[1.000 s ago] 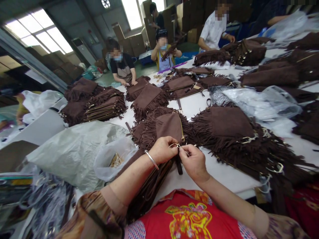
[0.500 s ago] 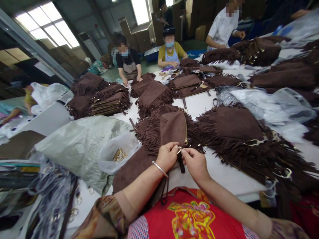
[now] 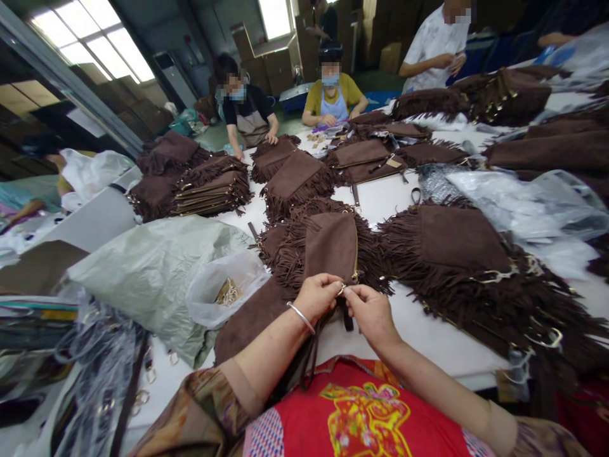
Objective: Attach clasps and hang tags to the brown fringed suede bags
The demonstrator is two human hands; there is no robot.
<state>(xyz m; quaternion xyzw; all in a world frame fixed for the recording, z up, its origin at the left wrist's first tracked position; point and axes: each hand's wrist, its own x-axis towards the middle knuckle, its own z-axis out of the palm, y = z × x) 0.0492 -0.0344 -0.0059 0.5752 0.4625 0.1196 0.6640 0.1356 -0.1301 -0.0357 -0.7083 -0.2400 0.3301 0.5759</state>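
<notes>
My left hand (image 3: 318, 299), with a silver bangle on the wrist, pinches one side of a small gold-coloured metal clasp (image 3: 341, 289). My right hand (image 3: 372, 312) grips its other side between thumb and forefinger. The clasp is partly covered by my fingertips, so its exact shape cannot be made out. Just beyond my hands lies a brown fringed suede bag (image 3: 330, 246) with a gold zip along its right edge. A thin dark wrist strap (image 3: 310, 362) hangs below my left hand.
A plastic bag (image 3: 202, 303) with small metal parts sits to my left, beside a grey-green sack (image 3: 157, 270). More fringed bags (image 3: 461, 238) lie to the right, and a stack of bags (image 3: 212, 190) stands at the left back. Several co-workers (image 3: 330, 95) are beyond the table.
Both hands stay at the clasp, which has turned a little between my fingers. The thin strap below my left hand has swung slightly left.
</notes>
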